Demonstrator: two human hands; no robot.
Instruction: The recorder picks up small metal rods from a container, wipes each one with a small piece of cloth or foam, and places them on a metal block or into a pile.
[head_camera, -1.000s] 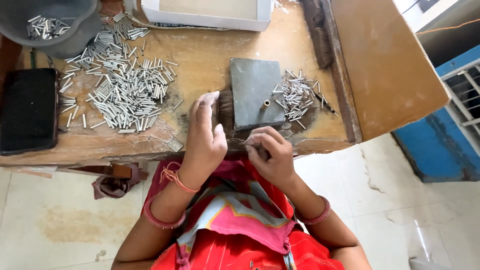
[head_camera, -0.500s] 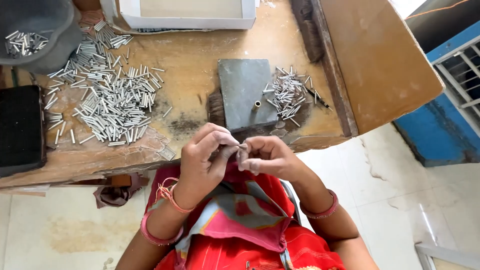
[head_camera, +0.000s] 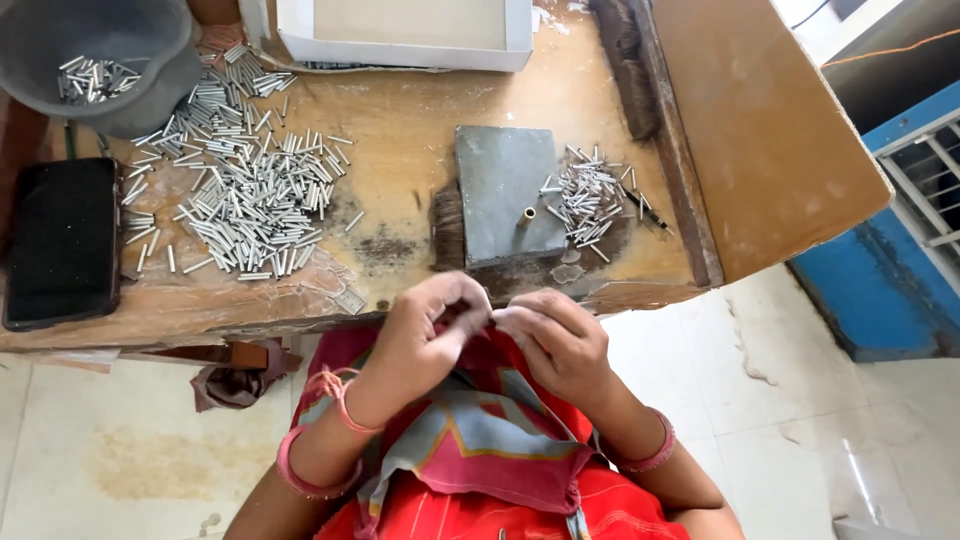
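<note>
My left hand (head_camera: 425, 335) and my right hand (head_camera: 555, 340) meet fingertip to fingertip above my lap, just in front of the wooden table's (head_camera: 400, 130) near edge. Together they pinch a small metal piece that the fingers mostly hide. Right behind the hands a grey metal block (head_camera: 500, 180) lies on the table with a short tube (head_camera: 527, 215) standing on it. A small heap of short metal tubes (head_camera: 590, 200) lies to the block's right. A much larger spread of tubes (head_camera: 245, 195) covers the table's left half.
A grey bucket (head_camera: 160, 95) holding some tubes stands at the back left. A black phone (head_camera: 62, 240) lies at the left edge and a white box (head_camera: 400, 55) at the back. A brown board (head_camera: 770, 130) leans on the right, with a blue frame (head_camera: 900, 260) beyond it.
Both hands have pulled back from the block at the table edge towards my lap and closed together, fingertips touching. The view has shifted slightly.
</note>
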